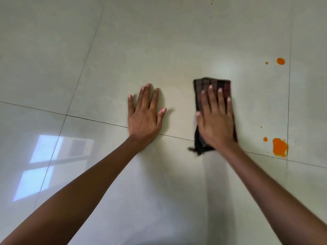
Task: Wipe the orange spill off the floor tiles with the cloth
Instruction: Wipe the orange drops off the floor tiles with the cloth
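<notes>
cloth (pixel 211 85) mostly under right hand (pixel 216 121), blurred

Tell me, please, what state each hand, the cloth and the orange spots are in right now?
left hand: flat on the bare floor tiles, fingers spread.
right hand: flat on the cloth, pressing it down.
cloth: dark, folded, lying on the tiles.
large orange patch: unwiped, right of the cloth.
smaller orange spot: unwiped, farther away.
</notes>
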